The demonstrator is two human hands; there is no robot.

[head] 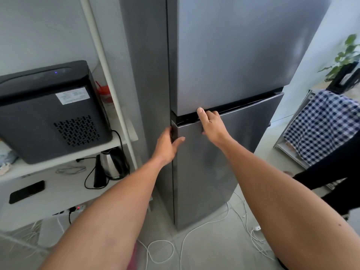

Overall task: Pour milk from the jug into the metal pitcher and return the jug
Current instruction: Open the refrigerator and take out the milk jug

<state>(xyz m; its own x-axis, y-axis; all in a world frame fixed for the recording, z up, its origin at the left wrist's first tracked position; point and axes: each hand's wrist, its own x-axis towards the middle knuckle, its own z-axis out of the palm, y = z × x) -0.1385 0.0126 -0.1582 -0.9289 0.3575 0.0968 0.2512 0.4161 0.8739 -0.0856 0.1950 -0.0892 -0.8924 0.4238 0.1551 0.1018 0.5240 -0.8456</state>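
Note:
A tall grey two-door fridge [224,55] fills the middle of the head view, both doors closed. My left hand [167,145] grips the left edge of the lower fridge door [204,162], fingers curled behind the edge and thumb on the front. My right hand [211,123] rests on the top edge of that door, fingers hooked into the dark gap between the two doors, thumb pointing up. Neither the milk jug nor the metal pitcher is visible.
Left of the fridge stands a white shelf [58,168] with a black machine [48,112], a steel kettle [112,162] and a black phone [27,191]. White cables [194,240] lie on the floor. At the right are a checked cloth [321,125] and another person's dark sleeve [331,172].

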